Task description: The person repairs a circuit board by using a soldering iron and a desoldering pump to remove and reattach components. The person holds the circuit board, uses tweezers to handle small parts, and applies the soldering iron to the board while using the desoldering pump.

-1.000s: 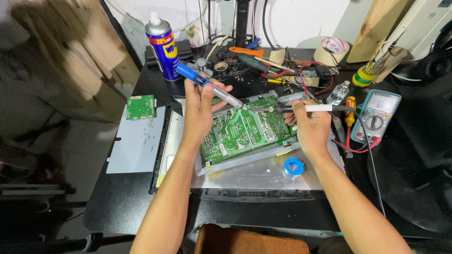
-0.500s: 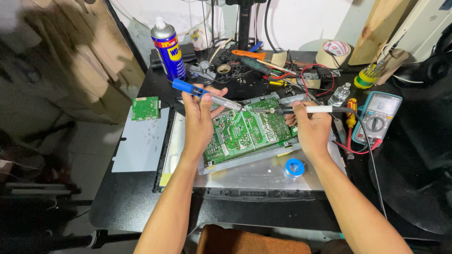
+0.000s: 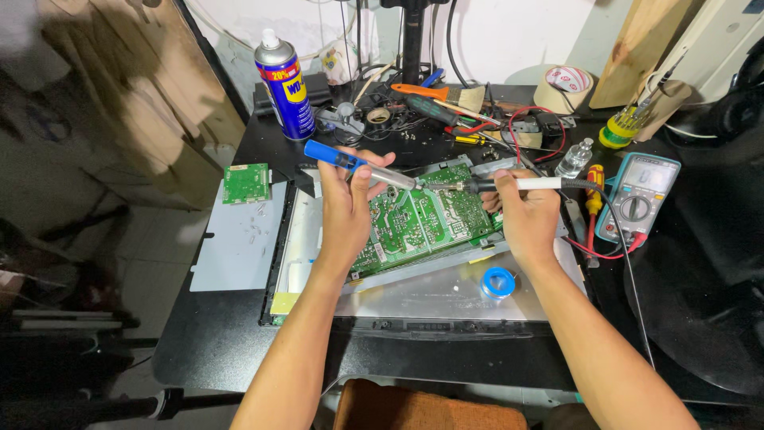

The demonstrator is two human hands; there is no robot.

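A large green circuit board (image 3: 422, 223) lies tilted on a metal chassis panel (image 3: 446, 291) in the middle of the black table. My left hand (image 3: 348, 209) grips a blue-handled desoldering pump (image 3: 358, 165), its tip pointing right over the board's far edge. My right hand (image 3: 525, 215) holds a white-handled soldering iron (image 3: 509, 185) pointing left, its tip close to the pump's tip above the board. A blue spool of solder (image 3: 499, 282) rests on the panel near my right wrist.
A blue and yellow spray can (image 3: 285, 84) stands at the back left. A small green board (image 3: 246, 182) lies on a grey plate (image 3: 239, 239). A teal multimeter (image 3: 637, 199), screwdrivers (image 3: 593, 191), tape roll (image 3: 563, 87) and tangled wires (image 3: 446, 111) crowd the back and right.
Both hands and tools have stayed over the board; the view shifted slightly, and the pump and iron tips have come a little closer together.
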